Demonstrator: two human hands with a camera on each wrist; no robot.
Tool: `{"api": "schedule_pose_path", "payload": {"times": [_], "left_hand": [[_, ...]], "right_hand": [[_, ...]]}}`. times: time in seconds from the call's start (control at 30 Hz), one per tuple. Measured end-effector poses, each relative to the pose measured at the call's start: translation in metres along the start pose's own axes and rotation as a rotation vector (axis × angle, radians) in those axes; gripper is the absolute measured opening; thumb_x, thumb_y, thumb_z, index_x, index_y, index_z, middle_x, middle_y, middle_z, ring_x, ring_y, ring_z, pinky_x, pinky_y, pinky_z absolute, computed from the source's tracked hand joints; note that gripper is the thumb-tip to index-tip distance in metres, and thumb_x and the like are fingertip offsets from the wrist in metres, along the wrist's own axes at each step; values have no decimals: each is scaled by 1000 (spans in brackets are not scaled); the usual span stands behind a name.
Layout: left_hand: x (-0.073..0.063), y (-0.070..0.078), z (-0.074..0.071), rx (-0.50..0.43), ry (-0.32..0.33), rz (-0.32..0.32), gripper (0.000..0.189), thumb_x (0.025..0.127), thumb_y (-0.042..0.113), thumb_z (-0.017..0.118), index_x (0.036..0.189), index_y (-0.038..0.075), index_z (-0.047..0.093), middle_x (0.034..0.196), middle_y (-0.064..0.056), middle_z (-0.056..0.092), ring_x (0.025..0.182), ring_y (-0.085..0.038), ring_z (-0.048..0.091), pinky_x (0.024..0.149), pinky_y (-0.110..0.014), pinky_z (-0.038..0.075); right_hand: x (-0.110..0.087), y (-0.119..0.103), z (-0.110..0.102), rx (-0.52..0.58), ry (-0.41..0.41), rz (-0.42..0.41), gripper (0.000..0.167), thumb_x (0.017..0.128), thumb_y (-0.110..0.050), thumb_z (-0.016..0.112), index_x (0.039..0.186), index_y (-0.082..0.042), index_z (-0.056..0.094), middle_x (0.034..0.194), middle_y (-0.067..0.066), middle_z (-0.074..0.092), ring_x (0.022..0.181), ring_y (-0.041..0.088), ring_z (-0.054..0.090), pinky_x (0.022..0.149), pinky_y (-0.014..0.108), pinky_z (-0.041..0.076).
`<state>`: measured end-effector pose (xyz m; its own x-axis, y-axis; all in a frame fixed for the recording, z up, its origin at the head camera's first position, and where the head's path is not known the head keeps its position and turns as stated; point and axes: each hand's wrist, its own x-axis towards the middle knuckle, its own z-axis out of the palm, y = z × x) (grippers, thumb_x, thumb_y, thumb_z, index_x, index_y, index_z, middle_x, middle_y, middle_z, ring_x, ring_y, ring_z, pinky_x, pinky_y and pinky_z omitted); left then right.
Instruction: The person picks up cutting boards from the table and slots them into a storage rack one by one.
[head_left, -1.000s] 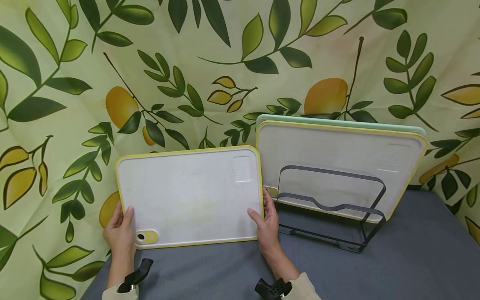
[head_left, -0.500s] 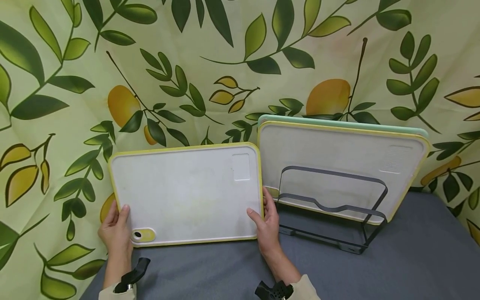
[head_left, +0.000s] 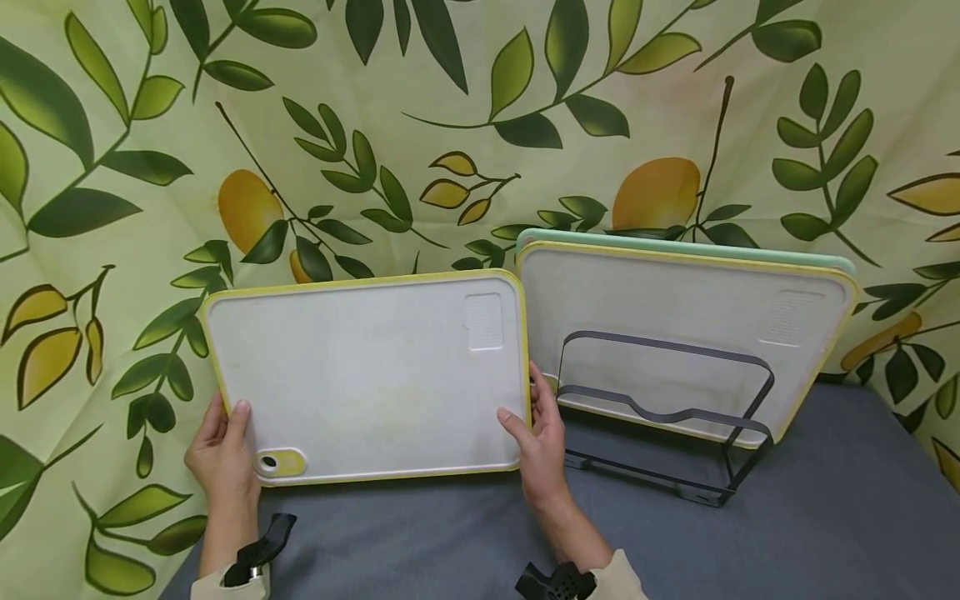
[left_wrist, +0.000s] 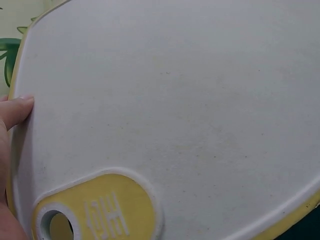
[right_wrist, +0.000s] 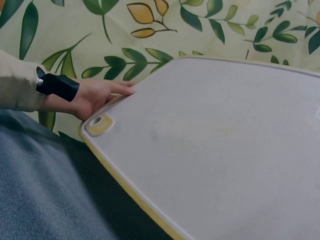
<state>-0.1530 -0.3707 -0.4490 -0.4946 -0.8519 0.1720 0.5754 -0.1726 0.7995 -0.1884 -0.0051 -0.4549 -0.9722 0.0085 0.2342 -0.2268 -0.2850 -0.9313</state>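
Both hands hold a white cutting board (head_left: 375, 375) with a yellow rim, tilted up to face me. A yellow oval with a hanging hole (head_left: 281, 462) sits at its lower left corner, and a small textured patch (head_left: 483, 322) at its upper right. My left hand (head_left: 222, 457) grips the left edge, thumb on the front face. On the right edge, my right hand (head_left: 540, 442) grips with its thumb in front and fingers behind. In the right wrist view the left hand (right_wrist: 97, 97) shows beside the board's hole corner. The left wrist view shows the thumb (left_wrist: 19, 109) on the rim.
A dark metal rack (head_left: 667, 414) stands to the right on the grey cloth-covered table (head_left: 840, 508). Leaning in it are a larger white board with a yellow rim (head_left: 660, 300) and, behind that, a mint-green board (head_left: 690, 247). A leaf-patterned cloth (head_left: 390, 75) hangs behind.
The held cutting board has risen a little and looks larger, closer to me. The left hand has shifted left and slightly up with it. The rack and its boards stay put.
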Motion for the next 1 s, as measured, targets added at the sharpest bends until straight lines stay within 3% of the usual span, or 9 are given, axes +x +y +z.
{"api": "schedule_pose_path", "payload": {"times": [0.43, 0.63, 0.8, 1.0], "left_hand": [[-3, 11, 6, 0, 56, 3, 46, 81, -3, 81, 125, 3, 70, 97, 7, 79, 95, -2, 71, 82, -11, 52], [-7, 17, 15, -63, 36, -11, 48, 78, -4, 83, 124, 1, 70, 99, 3, 79, 96, -5, 72, 83, -14, 53], [-12, 25, 24, -64, 11, -6, 46, 79, -5, 82, 123, 1, 71, 99, 1, 80, 94, -7, 73, 80, -13, 55], [-19, 32, 34, -86, -5, -12, 44, 78, -6, 83, 120, 1, 72, 97, -1, 80, 90, -8, 74, 76, -15, 55]], "right_hand": [[-6, -25, 1, 13, -38, -6, 69, 95, -1, 58, 158, -17, 34, 133, 18, 51, 116, 19, 53, 93, 24, 49], [-9, -42, -3, 58, -20, -7, 67, 95, 0, 56, 157, -14, 35, 126, 8, 52, 115, 18, 52, 93, 25, 47], [-11, -52, -11, 107, -13, -8, 66, 96, 2, 53, 158, -11, 33, 116, 1, 52, 112, 15, 52, 93, 26, 47], [-13, -59, -21, 134, -33, -18, 67, 97, 4, 50, 160, -11, 31, 129, -3, 53, 120, 13, 51, 99, 24, 44]]}}
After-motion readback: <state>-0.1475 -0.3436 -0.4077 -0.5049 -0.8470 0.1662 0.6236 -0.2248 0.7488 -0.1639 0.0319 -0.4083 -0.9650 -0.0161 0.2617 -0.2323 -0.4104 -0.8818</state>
